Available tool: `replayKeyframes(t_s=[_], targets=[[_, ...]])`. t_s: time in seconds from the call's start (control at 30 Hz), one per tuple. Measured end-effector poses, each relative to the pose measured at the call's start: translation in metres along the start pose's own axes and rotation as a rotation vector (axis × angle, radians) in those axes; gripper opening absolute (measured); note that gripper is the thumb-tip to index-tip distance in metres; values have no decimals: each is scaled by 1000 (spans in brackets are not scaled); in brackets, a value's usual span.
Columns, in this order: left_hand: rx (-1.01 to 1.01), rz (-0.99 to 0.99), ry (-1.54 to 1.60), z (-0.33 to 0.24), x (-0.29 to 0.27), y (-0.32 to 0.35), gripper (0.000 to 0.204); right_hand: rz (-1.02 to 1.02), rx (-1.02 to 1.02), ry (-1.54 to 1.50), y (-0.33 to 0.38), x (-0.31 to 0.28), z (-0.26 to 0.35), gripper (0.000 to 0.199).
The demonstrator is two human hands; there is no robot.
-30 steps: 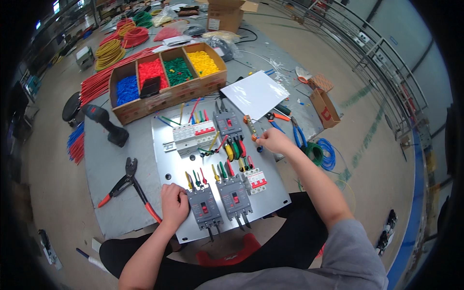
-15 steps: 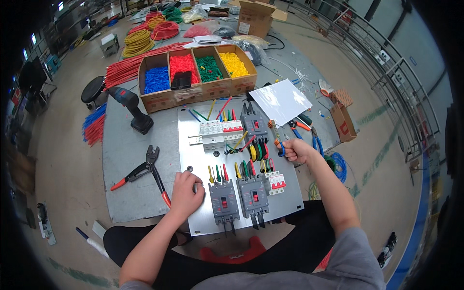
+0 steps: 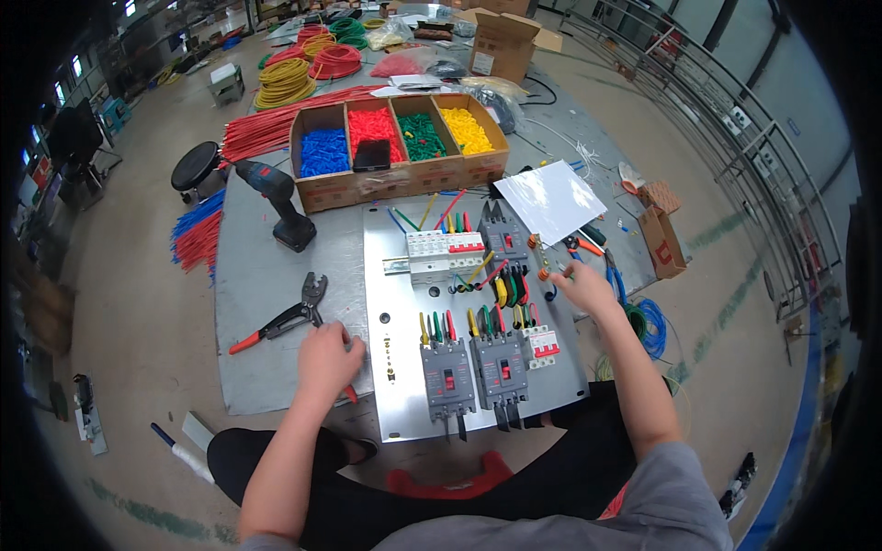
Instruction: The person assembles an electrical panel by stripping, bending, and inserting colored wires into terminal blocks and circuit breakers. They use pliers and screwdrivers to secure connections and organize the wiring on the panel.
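My left hand (image 3: 328,364) is closed over one handle of the crimping pliers (image 3: 312,292), which lie on the table left of the metal mounting plate (image 3: 395,413); its fingertips are partly hidden. At the plate's right edge my right hand (image 3: 585,288) has its thumb and forefinger apart, beside an orange insulator (image 3: 543,274) of a small brass bar. A small dark round piece (image 3: 550,296) sits just below the fingers. The plate carries grey circuit breakers (image 3: 448,378), a white breaker row (image 3: 432,253) and short coloured wires. Several small brass screws (image 3: 390,358) lie on its left side.
A cordless drill (image 3: 277,207) stands at the left. Behind the plate is a cardboard box (image 3: 367,188) of blue, red, green and yellow caps. White sheets (image 3: 551,197), blue-handled pliers (image 3: 614,273) and wire coils (image 3: 652,321) are at the right.
My left hand has moved left off the plate onto the pliers' handle, uncovering brass screws. My right hand no longer pinches the blue curved piece and its fingers have parted. The view has shifted slightly.
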State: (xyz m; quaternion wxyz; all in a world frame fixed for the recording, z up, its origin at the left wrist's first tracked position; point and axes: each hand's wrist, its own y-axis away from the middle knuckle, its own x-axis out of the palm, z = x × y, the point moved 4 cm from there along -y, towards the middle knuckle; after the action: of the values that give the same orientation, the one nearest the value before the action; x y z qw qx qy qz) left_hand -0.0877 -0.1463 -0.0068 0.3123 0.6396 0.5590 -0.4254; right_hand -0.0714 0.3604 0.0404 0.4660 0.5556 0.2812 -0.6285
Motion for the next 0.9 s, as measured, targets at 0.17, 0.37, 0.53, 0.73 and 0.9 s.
replayKeyframes(t_s=[0.17,0.37,0.53,0.73,0.9], targets=[[-60,231,-63,-18,9,16,41,147,-216,-301,95,-13,52,57],[28,197,-71,-31,30,22,45,68,-845,-70,186,20,137,76],[-23,292,-24,-52,24,15,45,87,-885,-6,193,39,142,85],[-139,335,-54,-47,42,10,44,129,-830,-6,173,37,124,94],[-167,308,14,-51,43,5,41,180,-829,20,163,34,115,88]])
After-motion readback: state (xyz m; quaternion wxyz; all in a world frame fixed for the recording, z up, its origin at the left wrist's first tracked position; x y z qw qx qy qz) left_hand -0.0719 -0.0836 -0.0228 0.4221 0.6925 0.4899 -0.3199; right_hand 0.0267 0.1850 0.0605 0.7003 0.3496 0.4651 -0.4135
